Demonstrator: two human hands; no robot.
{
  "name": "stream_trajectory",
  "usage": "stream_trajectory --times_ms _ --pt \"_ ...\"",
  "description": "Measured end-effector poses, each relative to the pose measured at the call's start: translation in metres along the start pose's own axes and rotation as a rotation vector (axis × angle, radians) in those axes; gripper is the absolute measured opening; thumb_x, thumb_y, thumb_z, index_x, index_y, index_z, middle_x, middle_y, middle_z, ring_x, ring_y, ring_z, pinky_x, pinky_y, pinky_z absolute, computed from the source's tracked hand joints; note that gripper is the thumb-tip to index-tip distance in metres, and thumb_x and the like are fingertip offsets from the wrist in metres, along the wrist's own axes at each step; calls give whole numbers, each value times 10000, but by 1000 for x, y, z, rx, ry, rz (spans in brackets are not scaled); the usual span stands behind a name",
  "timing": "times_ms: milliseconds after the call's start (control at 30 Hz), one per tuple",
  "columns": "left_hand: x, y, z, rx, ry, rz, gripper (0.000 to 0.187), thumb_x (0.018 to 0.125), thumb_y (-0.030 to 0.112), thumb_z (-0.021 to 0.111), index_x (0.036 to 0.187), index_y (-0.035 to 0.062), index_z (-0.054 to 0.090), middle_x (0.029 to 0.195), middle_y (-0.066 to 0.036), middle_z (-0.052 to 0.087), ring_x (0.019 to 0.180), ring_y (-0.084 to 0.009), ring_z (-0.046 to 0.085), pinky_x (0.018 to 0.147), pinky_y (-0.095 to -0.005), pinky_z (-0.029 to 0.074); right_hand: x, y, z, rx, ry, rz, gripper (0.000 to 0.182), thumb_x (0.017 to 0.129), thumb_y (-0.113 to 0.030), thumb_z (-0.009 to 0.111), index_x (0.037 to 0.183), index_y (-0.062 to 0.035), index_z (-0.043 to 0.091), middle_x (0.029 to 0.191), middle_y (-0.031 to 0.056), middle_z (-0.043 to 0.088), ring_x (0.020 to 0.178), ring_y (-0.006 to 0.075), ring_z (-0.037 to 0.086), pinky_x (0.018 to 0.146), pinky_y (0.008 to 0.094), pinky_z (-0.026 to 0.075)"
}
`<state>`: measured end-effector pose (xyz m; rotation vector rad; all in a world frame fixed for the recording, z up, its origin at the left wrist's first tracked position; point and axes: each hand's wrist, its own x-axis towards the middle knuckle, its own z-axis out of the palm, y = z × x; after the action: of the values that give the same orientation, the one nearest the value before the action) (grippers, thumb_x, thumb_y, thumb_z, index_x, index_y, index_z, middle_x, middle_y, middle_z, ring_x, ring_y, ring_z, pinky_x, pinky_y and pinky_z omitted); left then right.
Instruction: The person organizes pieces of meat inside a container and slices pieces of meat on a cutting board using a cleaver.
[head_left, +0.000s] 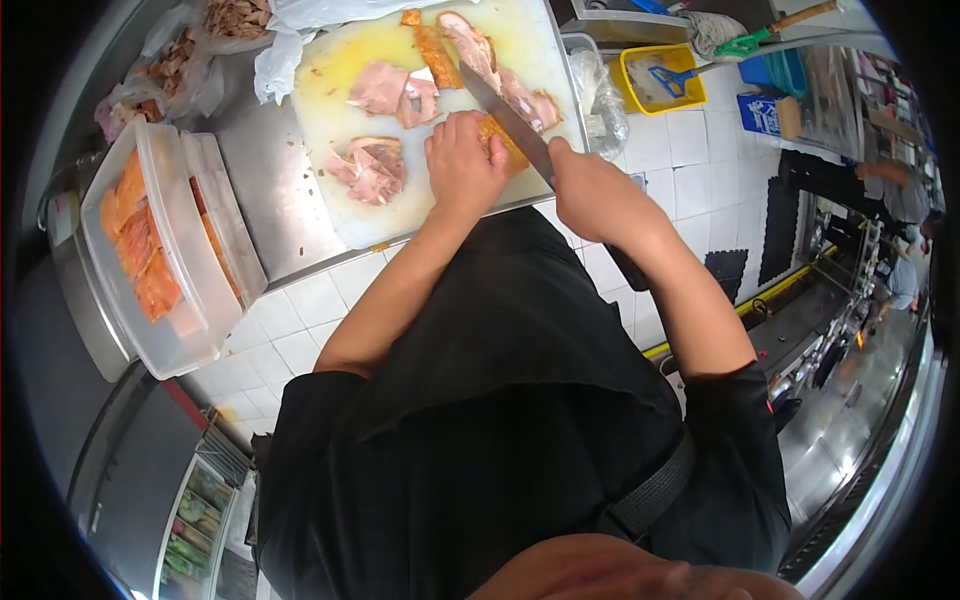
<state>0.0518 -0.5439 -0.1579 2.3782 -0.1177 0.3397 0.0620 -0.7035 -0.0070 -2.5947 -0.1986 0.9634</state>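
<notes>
My right hand is closed around the handle of a large kitchen knife. Its blade points away from me, over the white cutting board, and lies against a browned piece of meat. Curled fingers of my left hand press on that piece, just left of the blade. Beyond the knife lies a long pink strip of meat, beside a browned strip of skin. Two heaps of pale pink slices, an upper one and a lower one, rest on the board's left half.
Left of the board, a translucent plastic tub holds orange-brown meat pieces. Plastic bags with meat scraps sit at the back left of the steel counter. On the right are a yellow bin and, farther off, people.
</notes>
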Motion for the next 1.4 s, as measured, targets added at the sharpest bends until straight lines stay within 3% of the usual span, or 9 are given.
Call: stream_trajectory --times_ms 367,533,600,833,900,1167,1267,1333,1400 --pt "-1 1 0 0 -32 -9 356 807 153 657 1128 34 560 1066 -154 603 1014 -359 572 876 -470 418 -1 -8 11 2 -33 47 225 840 44 484 1063 76 479 860 340 660 862 487 665 770 575 500" --pt "-4 0 2 7 20 11 383 782 149 683 1132 51 562 1043 -133 605 993 -338 577 862 -461 425 -37 -8 4 -31 -186 161 213 884 -21 498 1079 64 494 905 330 679 887 475 688 775 549 539" --pt "-4 -2 4 7 11 18 384 780 147 682 1133 52 565 1041 -132 606 995 -338 579 859 -461 426 -19 -1 23 16 -58 80 235 876 -27 516 1092 60 484 891 327 679 876 474 688 772 551 538" --pt "-5 -3 3 -7 1 14 372 783 148 674 1126 46 574 1015 -127 610 981 -341 587 861 -459 432 -34 20 42 50 -129 123 246 888 -27 481 1122 48 464 897 309 687 861 466 689 753 552 536" --pt "-5 -4 2 -13 -22 17 368 790 153 671 1127 42 572 1021 -138 609 990 -347 584 867 -461 431 4 31 73 107 57 -11 249 891 -41 484 1127 36 465 890 290 691 853 456 693 757 553 536" --pt "4 -7 -7 -32 -102 -53 424 844 190 671 1212 11 559 1119 -199 595 1091 -379 563 944 -480 429 24 41 67 217 213 -61 243 919 -72 472 1142 26 472 879 293 688 823 473 680 752 567 529" --pt "20 -2 -46 -196 -316 52 571 829 180 713 1350 49 522 1335 -229 516 1255 -384 497 1055 -491 401 0 54 32 342 341 -65 242 947 -102 521 1152 17 472 820 308 670 816 499 663 747 592 509" --pt "45 21 -83 160 -833 313 737 778 126 785 1439 92 463 1529 -205 361 1414 -371 357 1140 -490 355 -10 70 14 372 357 -28 240 959 -120 537 1143 16 467 817 320 663 821 508 655 751 593 501" --pt "58 22 -86 266 -981 341 868 667 36 808 1454 145 460 1580 -155 322 1451 -362 322 1173 -502 317 -18 83 3 341 463 7 228 968 -129 536 1132 12 463 816 326 658 830 518 647 759 591 491"
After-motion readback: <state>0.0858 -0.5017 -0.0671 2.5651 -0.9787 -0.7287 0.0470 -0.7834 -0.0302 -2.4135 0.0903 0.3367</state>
